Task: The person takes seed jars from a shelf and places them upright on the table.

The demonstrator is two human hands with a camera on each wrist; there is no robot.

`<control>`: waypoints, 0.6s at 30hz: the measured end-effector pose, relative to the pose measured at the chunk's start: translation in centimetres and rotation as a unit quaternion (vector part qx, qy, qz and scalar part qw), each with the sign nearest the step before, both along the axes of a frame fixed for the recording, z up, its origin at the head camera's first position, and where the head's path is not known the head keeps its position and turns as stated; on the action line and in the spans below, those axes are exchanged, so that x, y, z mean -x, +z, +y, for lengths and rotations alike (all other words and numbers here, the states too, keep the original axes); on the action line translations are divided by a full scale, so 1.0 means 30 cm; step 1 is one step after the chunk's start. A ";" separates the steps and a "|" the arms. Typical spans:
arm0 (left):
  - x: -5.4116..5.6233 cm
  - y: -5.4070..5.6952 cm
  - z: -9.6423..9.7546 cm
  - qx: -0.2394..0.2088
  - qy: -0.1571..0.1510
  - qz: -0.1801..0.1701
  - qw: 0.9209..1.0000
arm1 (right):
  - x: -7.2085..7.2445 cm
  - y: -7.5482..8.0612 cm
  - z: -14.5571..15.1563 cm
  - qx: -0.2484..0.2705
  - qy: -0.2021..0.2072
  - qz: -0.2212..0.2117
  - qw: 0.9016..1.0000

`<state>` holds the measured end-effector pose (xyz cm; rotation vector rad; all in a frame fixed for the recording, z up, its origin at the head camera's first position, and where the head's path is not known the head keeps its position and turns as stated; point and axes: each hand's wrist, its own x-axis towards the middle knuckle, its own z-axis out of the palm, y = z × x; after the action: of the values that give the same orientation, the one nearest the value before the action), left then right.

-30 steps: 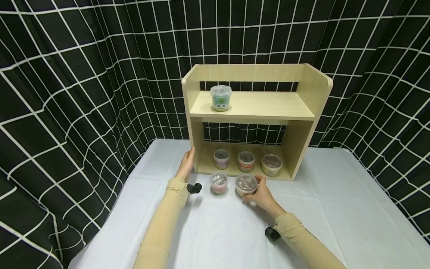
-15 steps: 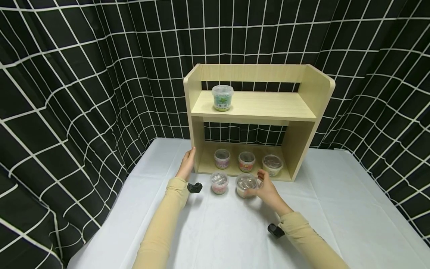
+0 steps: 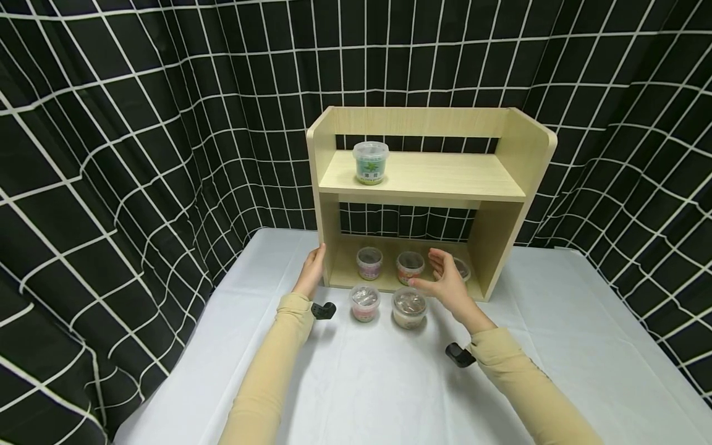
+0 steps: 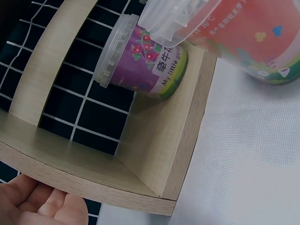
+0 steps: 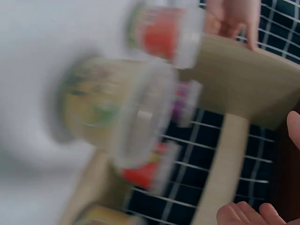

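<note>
Head view: right hand [image 3: 452,289] is held in the air, thumb and fingers spread wide, nothing gripped. Cream lidded tub [image 3: 408,314] is seen upright on the white tablecloth [image 3: 389,383], near that hand but not touched by it. Pink lidded tub [image 3: 364,304] is set to its left, apart. Left hand [image 3: 310,271] is rested against the left side panel [image 3: 331,228] of the two-tier wooden shelf [image 3: 445,173], fingers loosely extended. Purple tub [image 3: 369,264], red tub [image 3: 409,266] and rightmost tub [image 3: 462,269] are lined up on the lower board, the last mostly hidden by the right hand. Green tub [image 3: 370,164] is placed up top, at left. Right wrist view is blurred.
</note>
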<state>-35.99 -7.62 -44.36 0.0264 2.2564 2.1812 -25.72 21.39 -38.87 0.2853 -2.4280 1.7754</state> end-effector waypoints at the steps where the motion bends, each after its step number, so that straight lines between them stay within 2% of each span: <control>1: 0.002 -0.002 0.000 0.001 0.000 0.001 1.000 | 0.003 0.020 -0.002 -0.002 0.001 0.008 1.000; 8: 0.015 0.005 -0.001 -0.009 -0.013 -0.014 1.000 | 0.013 0.167 -0.015 -0.015 0.015 0.053 0.998; 12: 0.018 0.005 -0.003 -0.013 -0.013 -0.016 1.000 | 0.013 0.241 -0.030 -0.006 0.014 0.076 0.997; 16: 0.015 -0.001 -0.004 -0.015 -0.009 -0.015 1.000 | -0.018 0.323 -0.062 0.008 0.011 0.085 0.996; 18: 0.012 -0.002 -0.004 -0.016 -0.009 -0.014 1.000 | -0.021 0.345 -0.074 0.013 0.013 0.092 0.996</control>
<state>-36.37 -7.73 -44.41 0.0155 2.1983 2.1946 -25.11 19.17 -28.52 0.4587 -2.2812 1.7073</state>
